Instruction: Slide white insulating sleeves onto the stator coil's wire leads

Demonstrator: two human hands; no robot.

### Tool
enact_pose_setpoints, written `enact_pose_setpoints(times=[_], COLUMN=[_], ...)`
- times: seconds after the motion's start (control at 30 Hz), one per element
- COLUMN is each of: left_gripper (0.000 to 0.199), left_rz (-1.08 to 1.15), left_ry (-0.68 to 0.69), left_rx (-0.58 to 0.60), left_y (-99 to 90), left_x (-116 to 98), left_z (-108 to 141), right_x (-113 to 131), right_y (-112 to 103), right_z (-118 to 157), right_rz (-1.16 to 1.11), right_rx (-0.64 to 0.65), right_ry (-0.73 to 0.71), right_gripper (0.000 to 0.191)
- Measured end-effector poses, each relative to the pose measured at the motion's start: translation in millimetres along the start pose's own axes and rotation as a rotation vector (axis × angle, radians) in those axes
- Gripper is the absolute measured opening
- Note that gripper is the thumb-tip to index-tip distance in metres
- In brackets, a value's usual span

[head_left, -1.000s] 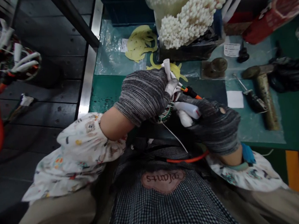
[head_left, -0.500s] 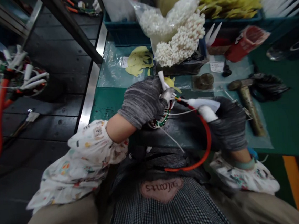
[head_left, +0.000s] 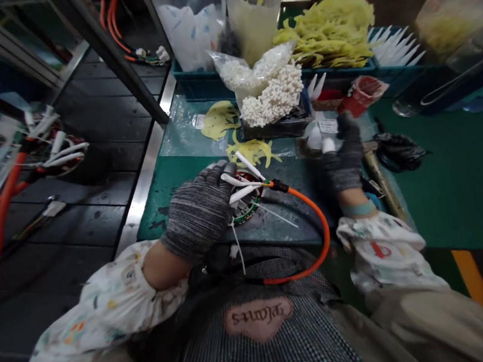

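Observation:
My left hand [head_left: 200, 212], in a grey knit glove, grips the left side of a round motor stator [head_left: 250, 208], its fingers by the white sleeves. Several white sleeves [head_left: 244, 193] stick out over the stator and meet at a black-wrapped joint. From there an orange cable [head_left: 322, 219] loops down to the apron. Cable ties trail from the stator. My right hand [head_left: 343, 153], gloved with a white-covered thumb, is over the table at right, thumb and fingers apart. Beside the thumb is a white translucent piece [head_left: 314, 136]; part of it is hidden.
Behind are white beads [head_left: 271, 100] in a bag, yellow sheet pieces [head_left: 330, 32], white pointed pieces [head_left: 396, 46] and a red cup [head_left: 362, 96]. A hammer handle [head_left: 386, 183] and black plastic bag [head_left: 402, 149] lie at right. Another cabled stator [head_left: 57, 145] stands left.
My right hand has moved away from the wires, forward toward the red cup, and the white pointed piece is now beside its thumb. My left hand has lowered from the sleeves onto the stator's side.

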State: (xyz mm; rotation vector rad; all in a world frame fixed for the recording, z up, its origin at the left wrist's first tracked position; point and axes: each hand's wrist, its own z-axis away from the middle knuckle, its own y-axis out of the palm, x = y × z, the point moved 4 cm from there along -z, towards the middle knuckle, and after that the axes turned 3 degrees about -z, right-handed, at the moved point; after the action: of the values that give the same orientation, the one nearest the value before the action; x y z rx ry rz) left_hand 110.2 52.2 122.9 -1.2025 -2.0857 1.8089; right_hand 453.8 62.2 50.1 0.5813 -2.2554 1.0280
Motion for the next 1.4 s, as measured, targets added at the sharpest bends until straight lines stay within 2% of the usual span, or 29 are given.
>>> enact_pose_setpoints(times=[0.03,0.07,0.1,0.13,0.2,0.27,0.37,0.43,0.53,0.67,0.8,0.9,1.07,1.23,1.33,1.4], left_gripper=[0.058,0.055,0.053,0.051,0.048,0.047,0.046,0.046,0.049,0.056,0.073,0.075,0.074,0.058,0.058,0.055], left_rz=[-0.043,-0.098,-0.161,-0.221,-0.306,-0.338,-0.323,-0.282,-0.213,-0.171,-0.018,0.029,0.02,0.023,-0.006,-0.02], left_ry=[0.004,0.007,0.011,0.019,0.034,0.062,0.122,0.145,0.132,0.089,0.022,0.029,-0.007,-0.057,-0.035,-0.017], left_rx=[0.004,0.011,0.021,0.033,0.05,0.05,0.008,-0.046,-0.12,-0.193,-0.298,-0.352,-0.362,-0.378,-0.288,-0.222], left_y=[0.8,1.4,1.9,2.3,2.8,3.6,4.9,4.2,2.0,5.7,17.2,24.0,30.0,38.5,43.2,41.5], left_x=[-0.8,-2.1,-4.0,-6.2,-9.8,-11.0,-8.1,-5.1,-4.3,-12.0,-12.2,-8.0,-11.2,-22.3,-16.5,-6.3], left_z=[1.3,1.4,0.6,-0.9,-4.5,-6.9,-5.1,0.6,13.7,30.5,38.4,40.0,41.6,34.3,19.9,11.0], right_x=[20.9,45.2,70.2,94.0,134.2,149.8,140.8,130.7,125.8,133.8,142.1,147.0,150.7,148.2,147.2,144.1], right_y=[-13.5,-25.8,-34.5,-39.0,-33.9,-17.0,12.8,24.0,29.8,36.0,44.5,47.2,51.2,56.1,41.2,23.9], right_z=[9.3,20.2,32.0,44.6,71.1,94.3,117.3,124.9,131.8,143.0,155.3,160.4,171.8,183.1,173.7,159.6], right_rz=[-0.017,-0.046,-0.04,0.015,0.153,0.26,0.209,0.101,-0.063,-0.242,-0.29,-0.287,-0.213,-0.105,-0.134,-0.209], right_rx=[-0.083,-0.13,-0.115,-0.064,0.124,0.287,0.484,0.517,0.503,0.432,0.331,0.296,0.148,0.025,0.057,0.17], right_ry=[-0.018,-0.056,-0.085,-0.115,-0.273,-0.34,-0.328,-0.286,-0.215,-0.157,-0.149,-0.164,-0.224,-0.264,-0.36,-0.403], right_gripper=[0.058,0.05,0.036,0.027,0.029,0.036,0.034,0.03,0.025,0.02,0.021,0.022,0.019,0.021,0.022,0.025])
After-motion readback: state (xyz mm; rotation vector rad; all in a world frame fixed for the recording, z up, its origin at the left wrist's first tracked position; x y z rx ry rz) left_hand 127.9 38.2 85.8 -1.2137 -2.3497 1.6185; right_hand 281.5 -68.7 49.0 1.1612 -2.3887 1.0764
